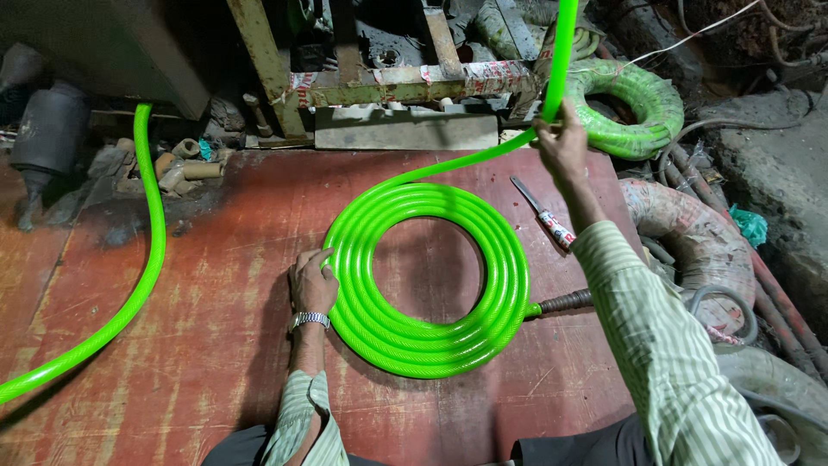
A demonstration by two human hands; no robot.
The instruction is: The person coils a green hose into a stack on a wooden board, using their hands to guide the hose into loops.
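From where I watch, the biggest thing in view is the worn red-brown surface [216, 345], scuffed and stained dark toward its far edge. On it, a little right of centre, lies the bright green hose coil [427, 280], several turns wound flat into a ring with an open middle. A loose run of the same green hose [148, 250] snakes down the surface's left side and off the near left corner. Beyond the far right corner I see a second green hose coil [634, 108] resting among dusty clutter, and just right of the surface a heavy pale pink hose [690, 233] looped on the floor. Behind the far edge stands a rusty metal frame [379, 82]. My left hand [312, 280] rests flat on the surface, fingers spread loosely and pressed against the coil's outer left edge, a metal wristwatch [310, 320] on that wrist. My right hand [562, 142] is raised above the far right of the coil, fingers closed around the free length of hose that rises from the coil up out of view. A small knife [542, 213] lies on the surface just right of the coil, below that hand. A dark ribbed fitting [565, 301] pokes out from the coil's right side.
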